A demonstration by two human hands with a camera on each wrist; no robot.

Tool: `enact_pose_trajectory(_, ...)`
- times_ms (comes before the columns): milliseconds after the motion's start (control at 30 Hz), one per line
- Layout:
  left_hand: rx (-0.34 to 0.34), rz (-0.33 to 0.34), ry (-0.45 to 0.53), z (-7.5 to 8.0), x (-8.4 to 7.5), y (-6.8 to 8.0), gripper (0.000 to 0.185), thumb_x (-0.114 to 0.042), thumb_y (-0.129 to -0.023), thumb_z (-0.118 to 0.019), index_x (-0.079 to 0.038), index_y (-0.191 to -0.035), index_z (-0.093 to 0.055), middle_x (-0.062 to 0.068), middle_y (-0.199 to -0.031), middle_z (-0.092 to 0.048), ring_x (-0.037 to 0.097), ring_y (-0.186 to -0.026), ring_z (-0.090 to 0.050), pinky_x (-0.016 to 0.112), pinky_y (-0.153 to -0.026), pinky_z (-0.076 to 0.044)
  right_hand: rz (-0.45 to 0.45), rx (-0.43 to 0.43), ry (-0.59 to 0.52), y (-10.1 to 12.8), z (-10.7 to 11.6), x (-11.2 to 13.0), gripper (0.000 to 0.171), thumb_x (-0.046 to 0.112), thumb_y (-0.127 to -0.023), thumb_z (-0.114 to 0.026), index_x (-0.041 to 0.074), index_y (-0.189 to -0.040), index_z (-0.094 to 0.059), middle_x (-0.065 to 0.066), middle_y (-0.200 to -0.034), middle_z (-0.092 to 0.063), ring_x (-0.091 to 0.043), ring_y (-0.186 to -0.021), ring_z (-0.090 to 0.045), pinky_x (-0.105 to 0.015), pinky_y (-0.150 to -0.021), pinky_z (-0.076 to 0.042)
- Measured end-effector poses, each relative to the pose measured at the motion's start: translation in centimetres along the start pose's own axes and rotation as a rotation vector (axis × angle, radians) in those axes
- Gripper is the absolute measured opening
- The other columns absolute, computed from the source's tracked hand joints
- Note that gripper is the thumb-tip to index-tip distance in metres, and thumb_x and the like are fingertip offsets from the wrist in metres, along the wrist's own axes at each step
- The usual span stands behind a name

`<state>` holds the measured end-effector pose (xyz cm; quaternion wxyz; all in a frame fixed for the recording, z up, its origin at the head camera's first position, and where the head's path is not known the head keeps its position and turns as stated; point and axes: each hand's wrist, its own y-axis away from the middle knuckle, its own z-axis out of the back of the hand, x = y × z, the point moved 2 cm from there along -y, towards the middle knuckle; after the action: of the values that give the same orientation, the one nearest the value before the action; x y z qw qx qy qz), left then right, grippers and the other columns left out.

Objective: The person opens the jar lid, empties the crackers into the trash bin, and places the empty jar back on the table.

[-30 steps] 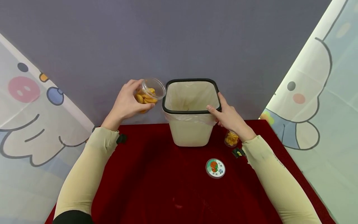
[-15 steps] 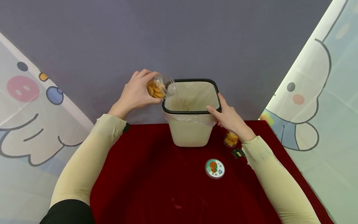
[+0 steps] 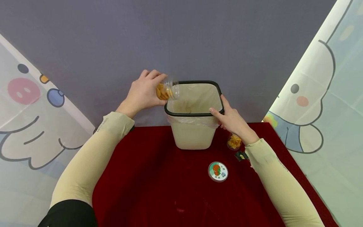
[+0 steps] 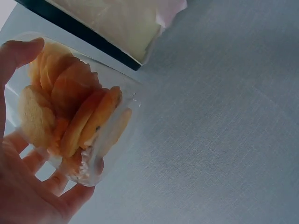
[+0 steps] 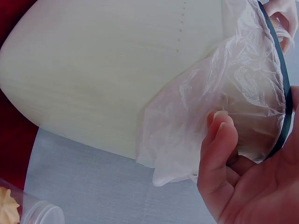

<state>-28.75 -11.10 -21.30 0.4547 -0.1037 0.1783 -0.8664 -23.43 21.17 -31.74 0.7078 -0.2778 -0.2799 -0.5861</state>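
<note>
My left hand (image 3: 143,93) grips a clear plastic jar (image 3: 175,90) of golden round cookies (image 3: 162,92). The jar lies tipped on its side, its uncovered mouth over the left rim of a cream trash bin (image 3: 193,135). In the left wrist view, thumb and fingers wrap the jar (image 4: 74,102), and the cookies lie inside. My right hand (image 3: 233,119) holds the bin's dark rim at its right side, with the thumb over the top. Its curled fingers (image 5: 217,149) lie outside against the thin plastic liner (image 5: 177,121) in the right wrist view.
A round lid (image 3: 218,171) with an orange fruit picture lies on the red tablecloth (image 3: 158,183). Another small jar of yellow snacks (image 3: 234,141) stands beneath the right forearm. Behind the table rises a grey backdrop (image 3: 181,37).
My left hand has carried the jar right to the bin and tipped it further sideways, its mouth now past the left rim. The right hand and bin have stayed in place.
</note>
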Motion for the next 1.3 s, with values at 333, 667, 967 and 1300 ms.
enact_pose_trajectory(333, -0.025, -0.061, -0.097, -0.8, -0.4, -0.2, 0.086, -0.037, -0.068, -0.085, -0.013, -0.143, -0.052, 0.008, -0.132, -0.052, 0.034, -0.117, -0.043, 0.055, -0.083, -0.05, -0.008, 0.001, 0.007, 0.3, 0.1, -0.1, 0.1, 0.074, -0.092, -0.045, 0.023, -0.16, 0.007, -0.015, -0.081, -0.067, -0.03, -0.059, -0.062, -0.038, -0.056, -0.051)
enact_pose_trajectory(667, -0.062, -0.146, -0.194, -1.0, -1.2, -0.9, 0.079, -0.033, -0.069, -0.082, -0.012, -0.14, -0.054, 0.008, -0.13, -0.052, 0.035, -0.115, -0.043, 0.053, -0.09, -0.047, -0.002, 0.0, 0.028, 0.3, 0.4, -0.1, 0.098, 0.072, -0.093, -0.044, 0.022, -0.16, 0.007, -0.013, -0.077, -0.066, -0.027, -0.059, -0.063, -0.038, -0.058, -0.051)
enact_pose_trajectory(967, -0.088, -0.21, -0.245, -0.8, -1.7, -1.4, 0.074, -0.029, -0.072, -0.082, -0.012, -0.139, -0.055, 0.01, -0.128, -0.053, 0.035, -0.116, -0.044, 0.053, -0.094, -0.045, 0.003, -0.006, 0.03, 0.2, 0.5, -0.2, 0.098, 0.072, -0.094, -0.044, 0.021, -0.16, 0.007, -0.012, -0.076, -0.065, -0.024, -0.057, -0.061, -0.038, -0.057, -0.051)
enact_pose_trajectory(1300, -0.081, -0.22, -0.26, -0.9, -2.0, -1.7, 0.078, -0.028, -0.072, -0.084, -0.013, -0.142, -0.054, 0.01, -0.131, -0.052, 0.035, -0.119, -0.043, 0.053, -0.098, -0.042, 0.006, -0.008, 0.017, 0.1, 0.5, -0.4, 0.098, 0.072, -0.093, -0.045, 0.022, -0.161, 0.007, -0.014, -0.078, -0.066, -0.033, -0.062, -0.063, -0.038, -0.056, -0.051)
